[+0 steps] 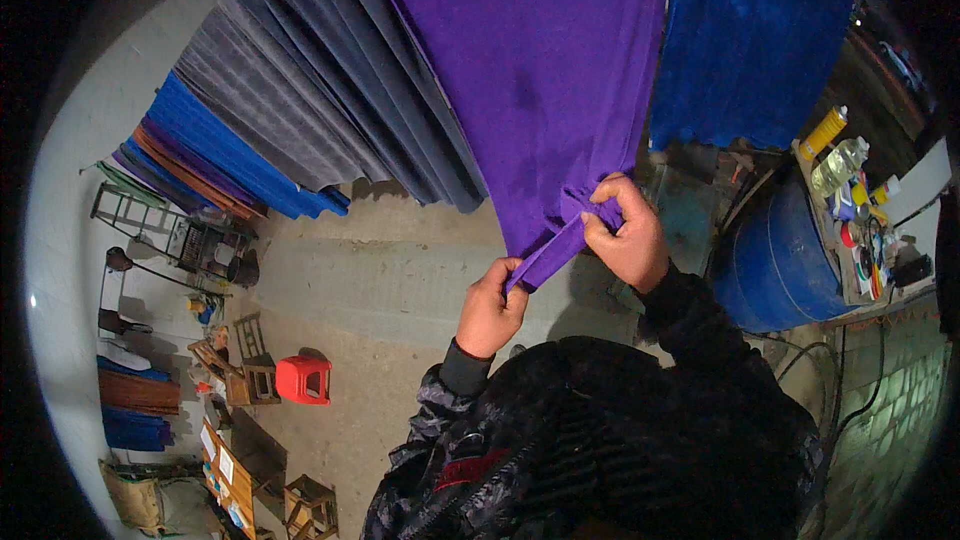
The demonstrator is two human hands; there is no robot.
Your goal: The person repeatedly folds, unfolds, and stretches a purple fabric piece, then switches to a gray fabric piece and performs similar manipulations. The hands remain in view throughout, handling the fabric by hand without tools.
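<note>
A long purple cloth (520, 30) hangs down the middle of the view, its lower end folded into a band between my hands. My left hand (490, 307) grips the lower left end of that band, thumb and fingers closed on it. My right hand (630, 235) pinches the bunched, creased part at the right, higher than my left hand. Dark grey cloths (320, 80) hang to the left of the purple one, and a dark blue cloth (750, 30) hangs to its right.
More coloured fabrics (210, 160) hang at the left. A red stool (303, 379), wooden chairs (250, 360) and a wooden table (225, 475) stand lower left. On the right are a blue barrel (760, 260) and a shelf with bottles (838, 165), with black hoses (835, 390) below.
</note>
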